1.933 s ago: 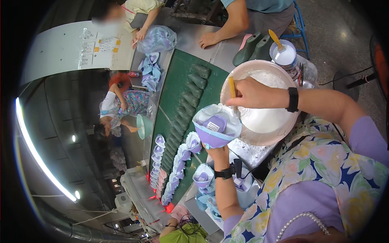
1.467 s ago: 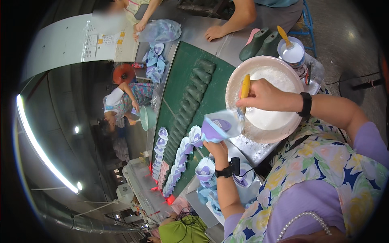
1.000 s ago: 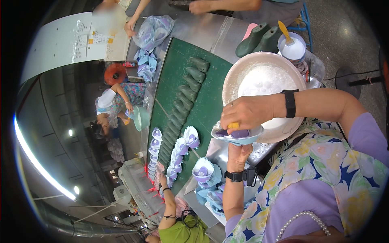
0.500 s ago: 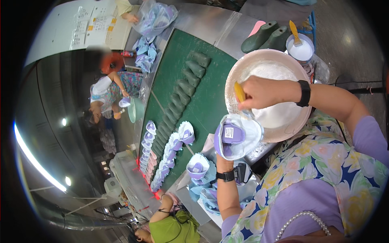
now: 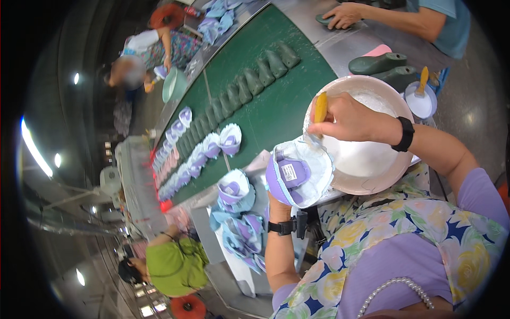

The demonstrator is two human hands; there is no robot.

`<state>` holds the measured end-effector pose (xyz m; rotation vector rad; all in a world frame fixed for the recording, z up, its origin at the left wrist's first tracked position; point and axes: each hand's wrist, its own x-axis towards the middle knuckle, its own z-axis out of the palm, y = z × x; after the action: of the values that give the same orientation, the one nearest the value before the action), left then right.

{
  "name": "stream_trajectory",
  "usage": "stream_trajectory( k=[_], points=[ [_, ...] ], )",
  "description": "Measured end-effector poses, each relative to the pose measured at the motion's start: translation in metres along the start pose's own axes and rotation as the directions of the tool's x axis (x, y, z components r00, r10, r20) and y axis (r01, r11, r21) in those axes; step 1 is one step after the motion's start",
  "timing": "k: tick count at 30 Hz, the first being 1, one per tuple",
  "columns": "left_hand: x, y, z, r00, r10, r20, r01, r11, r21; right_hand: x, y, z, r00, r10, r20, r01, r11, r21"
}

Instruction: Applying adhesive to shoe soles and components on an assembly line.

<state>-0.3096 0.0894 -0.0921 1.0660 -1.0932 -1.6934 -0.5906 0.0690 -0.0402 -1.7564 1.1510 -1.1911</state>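
Note:
My left hand (image 5: 280, 206) is closed on the lower side of a lavender and pale blue shoe upper (image 5: 314, 183), its open side turned up with a white label on the lavender lining. Most of those fingers are hidden behind it. In my right hand (image 5: 353, 118) is a brush with a yellow handle (image 5: 321, 108), fingers wrapped round it. The bristles, partly hidden, meet the far edge of the upper. Beneath my right hand stands a pale pink basin (image 5: 366, 186) holding white liquid (image 5: 366, 162).
Dark green shoe lasts (image 5: 234, 98) and more uppers (image 5: 196, 162) line a green conveyor belt (image 5: 276, 119). Other uppers (image 5: 247, 234) are heaped left of my forearm. Beyond the basin are two lasts (image 5: 377, 64) and a small tub (image 5: 423, 106) with a brush. A co-worker's hand (image 5: 344, 15) holds a last.
The view has shifted. The brush handle now stands more upright, with its bristles at the upper's far edge. A co-worker's arm with a last now shows at the top right.

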Motion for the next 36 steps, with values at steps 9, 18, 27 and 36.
stream_trajectory(
  k=[9,18,27,36],
  points=[
    [-0.004,0.0,0.013,0.947,0.296,-0.122,-0.29,0.955,0.071,-0.007,0.003,0.012,0.987,0.156,-0.02,-0.154,0.985,0.082],
    [0.076,-0.009,-0.086,0.955,0.211,-0.209,-0.149,0.949,0.276,-0.019,0.017,0.003,0.919,0.385,-0.083,-0.337,0.878,0.34],
    [0.227,-0.053,-0.221,0.93,0.036,-0.365,-0.019,0.999,0.05,-0.03,0.036,0.008,0.789,0.597,-0.146,-0.531,0.782,0.327],
    [0.155,0.052,-0.257,0.803,0.538,-0.256,0.194,0.169,0.966,-0.037,0.053,-0.001,0.811,0.58,-0.081,-0.541,0.796,0.272]
  ],
)
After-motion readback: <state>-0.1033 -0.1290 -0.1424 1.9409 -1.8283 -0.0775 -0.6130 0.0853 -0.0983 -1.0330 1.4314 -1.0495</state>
